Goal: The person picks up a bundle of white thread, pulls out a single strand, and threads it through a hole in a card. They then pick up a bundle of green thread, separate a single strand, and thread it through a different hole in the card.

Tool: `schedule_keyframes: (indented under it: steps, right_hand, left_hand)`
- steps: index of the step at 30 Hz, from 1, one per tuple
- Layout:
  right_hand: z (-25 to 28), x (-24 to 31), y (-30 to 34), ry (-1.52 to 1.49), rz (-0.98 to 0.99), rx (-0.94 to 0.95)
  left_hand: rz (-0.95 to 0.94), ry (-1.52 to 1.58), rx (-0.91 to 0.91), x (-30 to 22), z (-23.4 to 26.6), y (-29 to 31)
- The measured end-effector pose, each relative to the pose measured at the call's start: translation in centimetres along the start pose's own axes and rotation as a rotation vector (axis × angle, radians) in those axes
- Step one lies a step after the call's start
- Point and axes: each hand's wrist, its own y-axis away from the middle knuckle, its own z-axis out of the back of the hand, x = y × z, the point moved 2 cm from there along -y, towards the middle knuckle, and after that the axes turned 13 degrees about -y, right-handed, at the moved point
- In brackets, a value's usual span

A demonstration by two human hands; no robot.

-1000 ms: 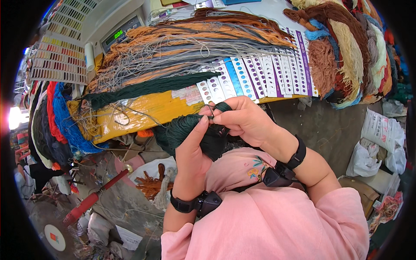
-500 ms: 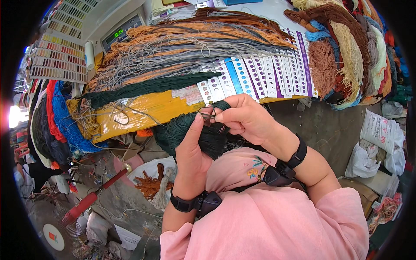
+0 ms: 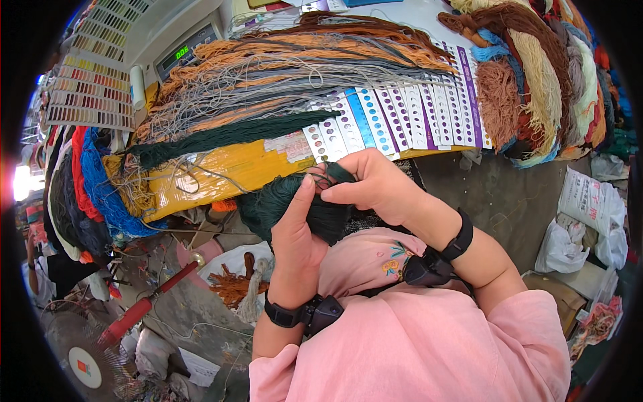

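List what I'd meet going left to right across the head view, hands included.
Red yarn → blue yarn → left hand → right hand → dusty-pink yarn → white plastic bags.

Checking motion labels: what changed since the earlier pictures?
The right hand brought its thumb slightly left and toward the body; the display digits differ from half a second ago. Both hands still hold the green skein. The left hand and fan stayed put.

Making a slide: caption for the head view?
Left hand and right hand hold dark green yarn near a yarn-laden table.
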Motion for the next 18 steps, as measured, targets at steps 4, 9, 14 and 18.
schedule_keyframes:
  steps: [4,9,14,18]
  right_hand:
    - [-0.6,0.2,0.1,0.072,0.005,-0.026]
    - [1.3,-0.4,-0.1,-0.109,0.003,0.068]
    - [1.9,0.1,0.1,-0.419,-0.094,0.152]
    - [0.7,0.2,0.3,-0.311,-0.094,0.075]
  left_hand:
    - [0.010,0.008,-0.020,0.0,0.4,0.1]
    - [-0.008,-0.019,0.049,0.3,0.5,0.0]
    - [-0.062,0.013,0.188,0.0,0.2,0.2]
    - [-0.100,-0.007,0.169,-0.2,-0.3,0.4]
